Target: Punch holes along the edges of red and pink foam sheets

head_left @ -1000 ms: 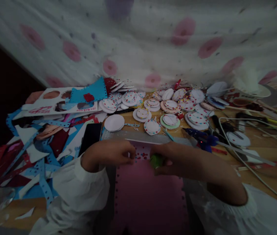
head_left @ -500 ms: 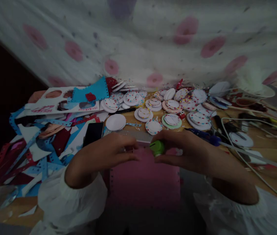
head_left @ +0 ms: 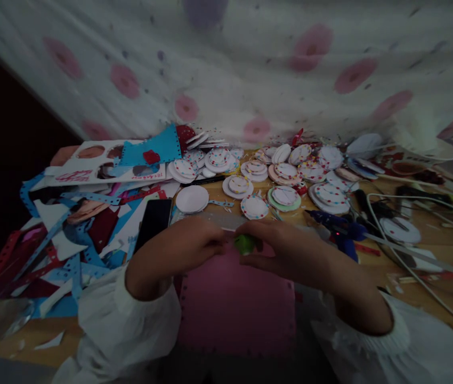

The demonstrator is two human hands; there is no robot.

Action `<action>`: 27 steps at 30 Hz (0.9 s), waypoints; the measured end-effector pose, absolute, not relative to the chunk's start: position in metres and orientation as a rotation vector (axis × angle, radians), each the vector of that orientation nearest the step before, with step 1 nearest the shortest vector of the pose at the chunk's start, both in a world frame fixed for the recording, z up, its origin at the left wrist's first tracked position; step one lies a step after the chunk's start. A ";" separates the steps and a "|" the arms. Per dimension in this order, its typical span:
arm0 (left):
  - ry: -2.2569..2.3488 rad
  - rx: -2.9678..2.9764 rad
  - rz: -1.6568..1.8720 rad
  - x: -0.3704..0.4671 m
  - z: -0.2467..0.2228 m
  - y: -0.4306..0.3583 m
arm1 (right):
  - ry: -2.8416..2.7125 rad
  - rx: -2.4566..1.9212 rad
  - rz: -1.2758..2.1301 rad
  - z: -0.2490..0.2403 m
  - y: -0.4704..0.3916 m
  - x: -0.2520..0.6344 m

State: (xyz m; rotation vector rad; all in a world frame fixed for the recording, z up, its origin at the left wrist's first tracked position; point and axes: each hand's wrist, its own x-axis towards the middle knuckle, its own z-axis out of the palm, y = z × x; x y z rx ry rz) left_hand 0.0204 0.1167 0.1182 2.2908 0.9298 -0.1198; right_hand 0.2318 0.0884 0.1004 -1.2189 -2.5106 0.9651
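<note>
A small green object (head_left: 244, 244) is held between the thumb and fingers of my right hand (head_left: 274, 242). Just left of it, my left hand (head_left: 198, 242) has its fingertips pressed together; anything between them is too small to make out. Both hands are over the far edge of a pink sheet (head_left: 238, 304) with small holes along its sides. Beyond them lie a plain white disc (head_left: 192, 199) and a round beaded piece (head_left: 254, 206).
Several stacked paper discs (head_left: 285, 196) line the back. Left are coloured paper scraps (head_left: 102, 229) and a phone (head_left: 154, 221). On the right sit a blue glue gun (head_left: 340, 226) and a white cable (head_left: 386, 242). A flowered curtain (head_left: 226, 69) hangs behind.
My right hand has moved left with the green object, closer to my left hand. The fingers of my left hand have drawn together. More of the glue gun shows.
</note>
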 end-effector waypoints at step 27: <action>1.118 2.070 0.305 -0.007 0.068 0.060 | -2.511 -1.005 1.195 0.072 0.074 0.205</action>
